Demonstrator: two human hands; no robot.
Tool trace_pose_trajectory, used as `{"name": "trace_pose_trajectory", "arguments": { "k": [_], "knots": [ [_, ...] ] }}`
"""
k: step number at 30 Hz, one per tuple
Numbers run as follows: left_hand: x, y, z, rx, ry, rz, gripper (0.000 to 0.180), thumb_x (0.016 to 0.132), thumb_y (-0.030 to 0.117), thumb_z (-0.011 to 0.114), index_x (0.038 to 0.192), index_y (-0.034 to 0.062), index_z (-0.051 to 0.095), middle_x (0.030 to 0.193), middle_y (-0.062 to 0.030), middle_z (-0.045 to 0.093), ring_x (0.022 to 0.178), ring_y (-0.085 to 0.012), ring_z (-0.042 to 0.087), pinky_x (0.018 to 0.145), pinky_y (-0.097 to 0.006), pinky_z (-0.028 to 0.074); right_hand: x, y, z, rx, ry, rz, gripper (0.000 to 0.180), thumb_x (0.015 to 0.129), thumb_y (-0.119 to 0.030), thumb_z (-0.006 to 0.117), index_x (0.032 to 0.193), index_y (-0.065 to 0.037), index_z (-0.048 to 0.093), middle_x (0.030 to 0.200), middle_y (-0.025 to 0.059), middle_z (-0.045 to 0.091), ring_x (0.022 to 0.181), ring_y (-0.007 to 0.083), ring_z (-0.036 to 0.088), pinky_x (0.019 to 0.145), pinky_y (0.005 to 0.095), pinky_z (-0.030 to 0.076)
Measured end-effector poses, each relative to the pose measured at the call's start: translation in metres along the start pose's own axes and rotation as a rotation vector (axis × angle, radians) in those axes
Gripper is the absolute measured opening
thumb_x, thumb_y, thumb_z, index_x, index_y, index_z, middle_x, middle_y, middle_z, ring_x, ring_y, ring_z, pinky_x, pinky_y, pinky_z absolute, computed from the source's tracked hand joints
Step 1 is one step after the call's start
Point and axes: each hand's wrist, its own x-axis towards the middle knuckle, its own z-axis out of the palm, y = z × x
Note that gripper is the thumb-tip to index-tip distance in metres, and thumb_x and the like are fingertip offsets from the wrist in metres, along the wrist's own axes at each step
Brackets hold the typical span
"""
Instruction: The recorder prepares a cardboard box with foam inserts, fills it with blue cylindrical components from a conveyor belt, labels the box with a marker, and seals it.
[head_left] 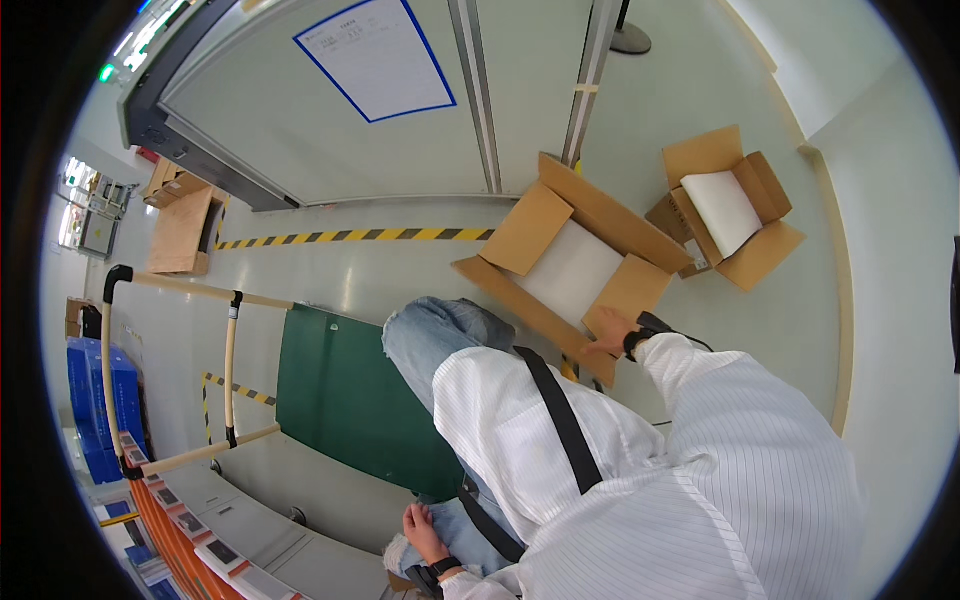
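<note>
- Right hand (610, 335) lies flat, fingers spread, on a flap of the open cardboard box (570, 265) on the floor — gripping nothing.
- Left hand (425, 533) rests loosely curled on the knee, empty.
- White foam sheet (570, 272) already lies inside; flaps are not yet closed.

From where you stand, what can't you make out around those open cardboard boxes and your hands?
- Head view: the near flap of the large open box is partly hidden by the right hand and the white sleeve.
- Whatever lies under its white foam sheet is covered.
- The left hand rests on the jeans; its wrist sits near the lower edge.
- The wall notice is too small to read.
</note>
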Motion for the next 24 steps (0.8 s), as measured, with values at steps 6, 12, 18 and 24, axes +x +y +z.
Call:
{"name": "trace_pose_trajectory", "arguments": {
  "k": [6,12,18,24],
  "knots": [
    [-0.010,-0.002,0.004,0.101,0.047,-0.058,0.028,0.096,0.028,0.057,0.112,0.0045,0.057,0.097,-0.0029,0.062,0.086,-0.0107,0.058,0.076,-0.024,0.045,0.030,-0.121,0.015,0.277,0.207,-0.259,0.095,0.076,-0.049,0.069,0.143,0.003,0.026,0.134,0.0276,0.042,0.124,0.0406,0.044,0.103,0.0453,0.037],
    [0.027,0.015,0.013,0.132,-0.022,-0.010,0.029,0.095,0.026,0.058,0.111,0.0020,0.057,0.097,-0.0044,0.063,0.086,-0.0117,0.059,0.074,-0.024,0.047,0.063,-0.085,0.019,0.123,0.245,-0.021,0.043,0.084,-0.023,0.057,0.119,0.001,0.053,0.114,0.0274,0.059,0.105,0.0409,0.058,0.087,0.0519,0.047],
    [0.025,0.009,0.022,0.086,-0.029,0.071,0.028,0.093,0.020,0.060,0.111,-0.0024,0.059,0.098,-0.0077,0.065,0.089,-0.0145,0.060,0.080,-0.028,0.049,0.028,-0.070,-0.076,0.080,0.281,-0.130,0.027,0.083,-0.024,0.060,0.083,0.003,0.064,0.075,0.0262,0.062,0.072,0.0423,0.062,0.062,0.0499,0.047],
    [0.023,0.020,0.058,0.088,0.029,0.215,0.029,0.091,0.021,0.062,0.109,-0.0026,0.062,0.098,-0.0084,0.066,0.090,-0.0144,0.061,0.082,-0.028,0.048,-0.068,-0.159,-0.235,0.069,0.375,-0.486,0.027,0.083,-0.012,0.063,0.103,0.006,0.060,0.076,0.0272,0.059,0.074,0.0448,0.058,0.060,0.0449,0.046]
  ]
}}
